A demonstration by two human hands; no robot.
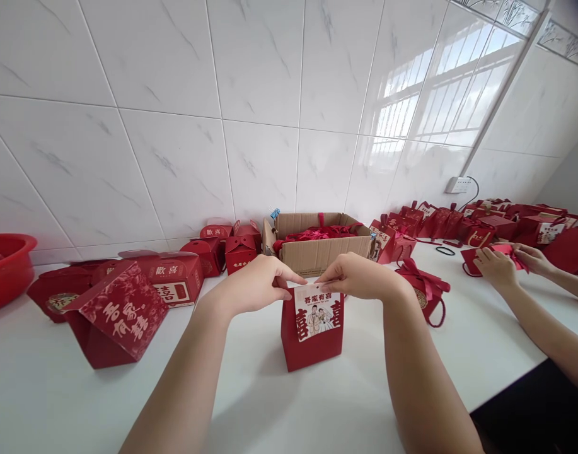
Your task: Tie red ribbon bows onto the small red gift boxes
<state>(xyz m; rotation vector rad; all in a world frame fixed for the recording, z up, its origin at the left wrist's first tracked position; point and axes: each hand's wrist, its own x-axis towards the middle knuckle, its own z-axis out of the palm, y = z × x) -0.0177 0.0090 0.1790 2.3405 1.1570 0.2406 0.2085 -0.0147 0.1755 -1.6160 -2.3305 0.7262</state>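
Note:
A red gift box [312,353] stands upright on the white table in front of me, its printed flap with a cartoon couple [318,318] hanging over the front. My left hand [258,287] pinches the top left corner of the box between thumb and fingers. At the top right corner, my right hand [355,275] grips the edge in the same way. Behind my hands sits an open cardboard box [326,253] filled with red ribbons [317,234].
Several red gift boxes [116,318] stand at the left, near a red plastic basin [9,268]. A box with a ribbon bow [423,290] lies right of my arm. Farther right, a co-worker's hands [499,271] handle a red box among many others. A tiled wall [260,157] rises behind.

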